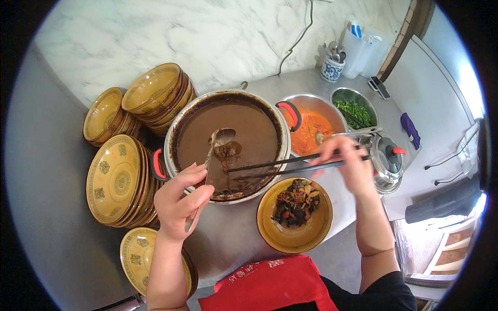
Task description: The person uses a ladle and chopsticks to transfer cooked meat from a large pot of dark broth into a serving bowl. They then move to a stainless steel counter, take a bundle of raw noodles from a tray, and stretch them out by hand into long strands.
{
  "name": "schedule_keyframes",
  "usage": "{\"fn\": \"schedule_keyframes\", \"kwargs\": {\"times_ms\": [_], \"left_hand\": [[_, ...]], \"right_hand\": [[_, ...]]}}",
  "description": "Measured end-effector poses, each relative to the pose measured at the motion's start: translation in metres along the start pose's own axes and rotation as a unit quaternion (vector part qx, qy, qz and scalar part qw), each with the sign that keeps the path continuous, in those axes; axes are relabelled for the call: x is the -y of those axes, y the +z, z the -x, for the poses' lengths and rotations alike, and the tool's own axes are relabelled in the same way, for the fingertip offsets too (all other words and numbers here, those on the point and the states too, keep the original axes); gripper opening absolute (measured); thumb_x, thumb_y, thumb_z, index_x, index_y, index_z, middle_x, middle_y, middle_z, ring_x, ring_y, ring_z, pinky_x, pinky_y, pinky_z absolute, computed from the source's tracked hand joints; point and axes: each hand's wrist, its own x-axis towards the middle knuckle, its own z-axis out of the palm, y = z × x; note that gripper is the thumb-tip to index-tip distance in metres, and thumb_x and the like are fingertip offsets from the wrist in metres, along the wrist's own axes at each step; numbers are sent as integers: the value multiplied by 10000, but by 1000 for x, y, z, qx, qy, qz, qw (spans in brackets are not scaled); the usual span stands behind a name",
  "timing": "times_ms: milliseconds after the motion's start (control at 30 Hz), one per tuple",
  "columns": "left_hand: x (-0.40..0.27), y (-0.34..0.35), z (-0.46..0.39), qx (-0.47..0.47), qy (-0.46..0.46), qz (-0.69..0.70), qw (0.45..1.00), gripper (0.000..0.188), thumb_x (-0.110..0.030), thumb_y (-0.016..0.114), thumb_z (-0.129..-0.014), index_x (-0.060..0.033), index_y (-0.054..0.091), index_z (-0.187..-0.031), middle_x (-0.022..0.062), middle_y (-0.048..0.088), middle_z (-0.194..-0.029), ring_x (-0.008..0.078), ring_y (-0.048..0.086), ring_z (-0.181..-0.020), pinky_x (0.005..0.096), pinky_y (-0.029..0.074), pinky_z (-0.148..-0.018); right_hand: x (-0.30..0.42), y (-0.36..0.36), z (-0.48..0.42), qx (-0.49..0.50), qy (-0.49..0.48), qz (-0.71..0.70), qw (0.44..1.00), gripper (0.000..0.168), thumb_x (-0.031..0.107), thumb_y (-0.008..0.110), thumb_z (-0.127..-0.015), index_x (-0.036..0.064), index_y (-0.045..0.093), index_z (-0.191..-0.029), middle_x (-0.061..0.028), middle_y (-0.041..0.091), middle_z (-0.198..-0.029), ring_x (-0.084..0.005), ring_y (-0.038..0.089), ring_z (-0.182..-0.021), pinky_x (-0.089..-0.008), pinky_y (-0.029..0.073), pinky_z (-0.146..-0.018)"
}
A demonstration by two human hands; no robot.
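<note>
My left hand (181, 202) grips the handle of a metal ladle (225, 136), whose bowl is tilted over a large pot of brown sauce (249, 124). Just below the ladle's bowl, something dark and lumpy breaks the sauce's surface. A pair of long black chopsticks (295, 165) is held in my right hand (344, 163), slightly blurred. Their tips reach into the pot, parted a little. Near the pot's lower right side stands a yellow-brown bowl (268, 233) with a dark, reddish and pale food mix (297, 204) in it.
Stacked yellow-brown bowls (151, 89) and patterned plates (113, 179) crowd the left. Right of the pot are a pan of red-orange sauce (307, 124), a metal bowl of chopped greens (354, 109) and a lidded glass-topped pot (387, 155). A spoon holder (332, 70) stands near the wall.
</note>
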Motion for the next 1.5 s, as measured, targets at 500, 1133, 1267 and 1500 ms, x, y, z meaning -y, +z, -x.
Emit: {"fn": "schedule_keyframes", "kwargs": {"times_ms": [500, 1133, 1267, 1500], "left_hand": [[62, 17, -25, -14, -41, -170, 984, 152, -28, 573, -711, -85, 545, -850, 71, 555, -779, 247, 556, -673, 283, 444, -565], [104, 63, -40, -182, -338, -67, 921, 146, -170, 445, -845, -50, 524, -871, 105, 555, -700, 214, 543, -590, 293, 417, -553], [110, 73, -42, -229, -434, 51, 870, 187, -198, 411, -868, -43, 512, -893, 64, 565, -763, 137, 539, -580, 263, 433, -563], [104, 64, -44, -265, -512, 226, 785, 171, -206, 388, -881, -61, 469, -916, 63, 503, -756, 141, 552, -650, 270, 465, -645]], "right_hand": [[-20, 70, -40, 218, -92, 414, 879, 154, 194, 490, -784, 57, 533, -731, -104, 546, -671, -295, 539, -611, -379, 434, -535], [-34, 16, -86, 301, -231, 562, 735, 100, 111, 550, -620, 83, 456, -638, -33, 454, -628, -198, 502, -610, -306, 413, -530], [-39, 14, -92, 299, -252, 570, 722, 89, 111, 560, -641, 73, 488, -680, -36, 481, -666, -203, 512, -642, -307, 423, -558], [-39, 2, -88, 219, -291, 559, 745, 85, 158, 565, -707, 91, 536, -750, -37, 507, -689, -205, 523, -648, -311, 433, -582]]}}
